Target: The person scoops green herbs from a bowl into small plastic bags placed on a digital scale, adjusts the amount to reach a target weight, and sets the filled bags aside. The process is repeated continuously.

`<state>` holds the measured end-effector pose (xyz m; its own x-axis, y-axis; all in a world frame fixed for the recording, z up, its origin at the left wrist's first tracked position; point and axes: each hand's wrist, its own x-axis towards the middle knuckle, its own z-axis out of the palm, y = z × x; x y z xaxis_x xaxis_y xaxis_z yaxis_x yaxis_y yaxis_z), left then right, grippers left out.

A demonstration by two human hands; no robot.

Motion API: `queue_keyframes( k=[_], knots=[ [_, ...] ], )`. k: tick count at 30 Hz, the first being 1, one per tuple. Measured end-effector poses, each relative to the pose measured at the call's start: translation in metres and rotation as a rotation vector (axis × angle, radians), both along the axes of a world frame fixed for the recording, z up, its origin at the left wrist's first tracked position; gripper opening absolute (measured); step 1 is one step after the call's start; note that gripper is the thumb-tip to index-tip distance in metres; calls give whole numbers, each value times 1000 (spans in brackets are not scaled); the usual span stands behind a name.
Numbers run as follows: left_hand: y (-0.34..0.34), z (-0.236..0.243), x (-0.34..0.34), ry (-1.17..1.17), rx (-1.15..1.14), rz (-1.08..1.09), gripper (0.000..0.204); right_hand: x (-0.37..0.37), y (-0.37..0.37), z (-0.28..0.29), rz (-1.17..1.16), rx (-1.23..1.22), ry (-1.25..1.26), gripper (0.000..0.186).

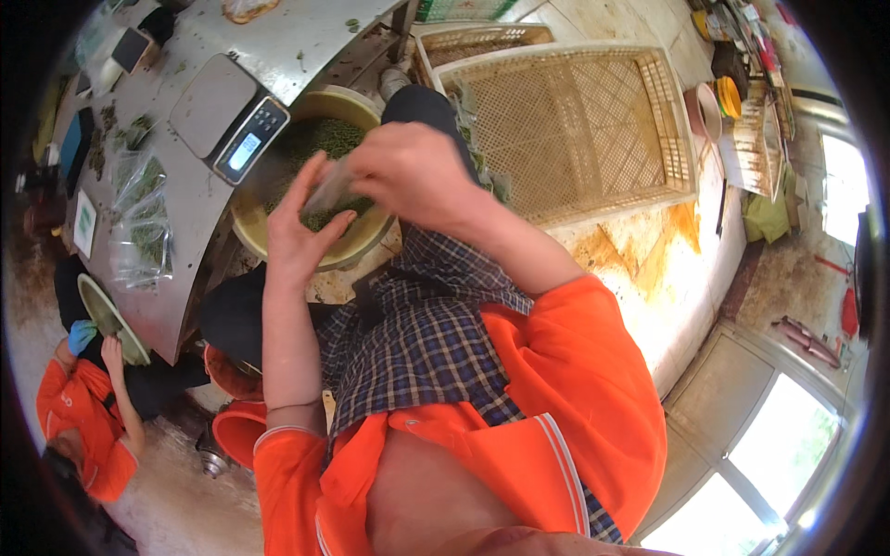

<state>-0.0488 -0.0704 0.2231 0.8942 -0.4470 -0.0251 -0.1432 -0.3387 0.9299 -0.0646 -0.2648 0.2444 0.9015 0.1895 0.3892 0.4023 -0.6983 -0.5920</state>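
My right hand (417, 176), blurred, is curled with its fingers closed on a thin, translucent piece that looks like clear plastic film (324, 192); the blur hides its exact shape. My left hand (295, 232) is just beside it, thumb and fingers spread apart, and I cannot tell whether any fingertip touches the film. The film lies between my two hands, above a round yellow tub (248, 225) that holds many small green leafy sprigs (338, 137). To the left of the tub, on a shiny grey metal table (278, 57), sits a grey flat-topped scale (213, 107) with a lit blue display. Farther left on the same table lie clear plastic bags (144, 227) with green leaves inside. To my right is a wide, cream-coloured plastic lattice crate (681, 139), with some leaves along its near side. At lower left, a co-worker in orange (88, 408), one hand in a blue glove (82, 335), holds a pale green round basin (134, 347).
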Motion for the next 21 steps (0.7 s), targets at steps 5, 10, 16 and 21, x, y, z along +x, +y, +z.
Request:
queue_keyframes(
  k=[5, 10, 16, 21],
  knots=[
    [11, -44, 24, 34, -126, 187, 41, -29, -127, -27, -574, 128, 76, 25],
    [32, -88, 17, 178, -201, 287, 26, -52, -228, -201, -900, -273, 588, 29],
    [56, -103, 4, 228, -231, 431, 25, -112, -199, -327, -770, -335, 966, 31],
    [137, -111, 32, -56, -228, 1132, 14, -102, -213, -333, -685, -178, 914, 35]
  ],
)
